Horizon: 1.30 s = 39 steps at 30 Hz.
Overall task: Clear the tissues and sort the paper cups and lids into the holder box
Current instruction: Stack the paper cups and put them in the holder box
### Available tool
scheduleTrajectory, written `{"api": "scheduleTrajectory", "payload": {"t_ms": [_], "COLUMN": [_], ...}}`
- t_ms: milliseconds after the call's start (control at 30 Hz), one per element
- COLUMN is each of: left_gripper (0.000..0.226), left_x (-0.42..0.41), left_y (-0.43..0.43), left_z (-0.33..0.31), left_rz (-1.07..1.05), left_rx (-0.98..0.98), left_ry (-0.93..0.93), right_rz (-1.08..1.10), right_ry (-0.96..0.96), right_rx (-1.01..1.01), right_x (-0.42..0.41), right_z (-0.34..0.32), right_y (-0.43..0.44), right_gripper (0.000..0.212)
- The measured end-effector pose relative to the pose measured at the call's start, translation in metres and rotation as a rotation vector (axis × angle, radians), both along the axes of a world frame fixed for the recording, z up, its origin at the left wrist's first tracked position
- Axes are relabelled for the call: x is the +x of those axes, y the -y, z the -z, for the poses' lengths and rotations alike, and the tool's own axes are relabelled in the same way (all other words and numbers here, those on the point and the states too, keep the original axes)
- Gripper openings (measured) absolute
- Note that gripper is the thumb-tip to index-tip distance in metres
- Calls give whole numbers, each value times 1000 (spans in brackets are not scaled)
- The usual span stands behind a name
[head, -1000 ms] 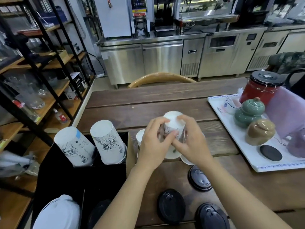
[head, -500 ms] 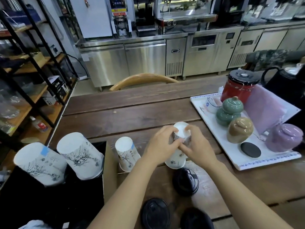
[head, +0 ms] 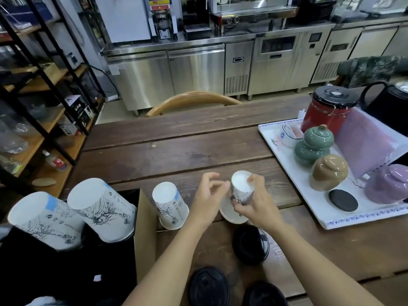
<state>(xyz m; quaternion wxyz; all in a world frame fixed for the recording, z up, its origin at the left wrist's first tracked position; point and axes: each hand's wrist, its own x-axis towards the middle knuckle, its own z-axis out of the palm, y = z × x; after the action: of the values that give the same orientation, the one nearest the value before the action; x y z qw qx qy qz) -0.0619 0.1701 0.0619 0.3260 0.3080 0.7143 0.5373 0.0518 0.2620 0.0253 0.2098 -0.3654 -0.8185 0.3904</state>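
Right hand (head: 256, 206) gripped an upside-down white printed paper cup (head: 241, 188) over the brown wooden plank table (head: 176, 151). Left hand (head: 208, 198) hovered just beside it, fingers loosely spread, holding nothing.

Landmark: holder box (head: 141, 228), table's (head: 176, 155) left edge. Two cup stacks (head: 72, 215) in it. Single cup (head: 170, 206) just right of box; lids (head: 249, 246) further right, nearer; tray (head: 293, 184) far right.

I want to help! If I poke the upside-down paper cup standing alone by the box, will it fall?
The paper cup probably slides or tips easily: it looks thin, empty and light. Standing on its wide mouth likely steadies it somewhat. Squeezing would probably dent it.
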Motion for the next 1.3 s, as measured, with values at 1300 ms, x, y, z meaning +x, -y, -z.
{"api": "scheduleTrajectory", "payload": {"t_ms": [1300], "left_gripper": [46], "left_x": [-63], "left_y": [49], "left_z": [40], "left_rz": [-457], "left_rx": [-144], "left_ry": [568], "right_rz": [-372], "right_ry": [58], "right_rx": [34], "right_x": [-77], "right_z": [14], "right_y": [34], "right_gripper": [69]}}
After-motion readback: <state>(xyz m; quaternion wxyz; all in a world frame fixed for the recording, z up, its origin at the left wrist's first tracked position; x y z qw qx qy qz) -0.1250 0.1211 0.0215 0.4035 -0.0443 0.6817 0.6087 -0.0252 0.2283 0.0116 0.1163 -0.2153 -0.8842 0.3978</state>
